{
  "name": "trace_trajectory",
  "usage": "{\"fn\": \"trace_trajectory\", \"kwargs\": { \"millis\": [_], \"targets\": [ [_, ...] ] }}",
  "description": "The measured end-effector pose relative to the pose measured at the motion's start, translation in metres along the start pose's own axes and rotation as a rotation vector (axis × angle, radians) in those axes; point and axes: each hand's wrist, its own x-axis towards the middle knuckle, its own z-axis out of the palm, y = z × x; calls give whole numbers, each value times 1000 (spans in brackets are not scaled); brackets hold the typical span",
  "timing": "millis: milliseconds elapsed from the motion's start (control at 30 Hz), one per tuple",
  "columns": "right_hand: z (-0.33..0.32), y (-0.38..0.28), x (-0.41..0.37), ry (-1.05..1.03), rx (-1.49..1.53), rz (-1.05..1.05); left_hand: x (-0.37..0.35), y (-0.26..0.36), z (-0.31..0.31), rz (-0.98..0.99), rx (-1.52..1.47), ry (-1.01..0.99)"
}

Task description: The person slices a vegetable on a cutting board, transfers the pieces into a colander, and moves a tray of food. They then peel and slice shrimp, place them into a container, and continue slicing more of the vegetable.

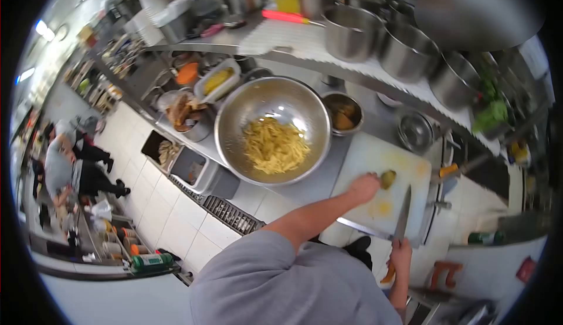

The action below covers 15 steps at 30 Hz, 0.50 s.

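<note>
My left hand is on the white cutting board, its fingers at a small greenish-brown piece of food. Whether the fingers grip it is too small to tell. My right hand is wrapped round the handle of a long knife, whose blade points up over the board's right part. Yellow stains mark the board. Left of the board, a large steel bowl holds a heap of yellow strips. A smaller steel pot with brownish food stands between bowl and board.
Steel pots line the shelf above the counter. A glass bowl sits behind the board. Containers of food stand left of the large bowl, with grey bins below. Two people stand at the far left.
</note>
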Motion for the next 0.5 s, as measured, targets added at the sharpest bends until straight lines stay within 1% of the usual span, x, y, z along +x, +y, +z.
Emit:
{"fn": "trace_trajectory", "kwargs": {
  "millis": [33, 100, 167, 200, 233, 267, 300, 333, 367, 400, 433, 467, 500],
  "targets": [
    [-4, -14, -5, -72, 70, 158, -1, 3, -4, -41, -18, 17],
    [-1, -12, 1, -91, 90, 155, -1, 4, -13, -28, -67, -54],
    [1, -6, 6, -91, 109, 155, -6, 8, -27, -59, -110, -40],
    [2, -2, 10, -100, 61, 103, -10, 10, -42, -92, -153, -34],
    [2, -2, 13, -111, 12, 55, -20, 12, -65, -87, -186, 114],
    [-7, -24, 7, -135, -12, 126, -43, 21, -110, -80, -219, 255],
    [-2, -9, 21, -128, -9, 129, -71, 26, -163, -178, -309, 268],
    [7, 17, 36, -66, -104, -49, -83, -5, -175, -204, -222, 453],
    [9, 28, 27, -9, -201, -203, -97, -35, -199, -181, -58, 645],
    [9, 43, 30, -55, -277, -171, -108, -70, -224, -497, 134, 503],
    [-6, 9, 21, -160, -153, 13, -115, -144, -219, -499, 392, 298],
    [9, 54, 31, -144, -164, -8, -119, -114, -246, -691, 216, 441],
    [-11, 13, 19, -206, -87, 101, -113, -108, -238, -395, 390, 905]
  ]
}}
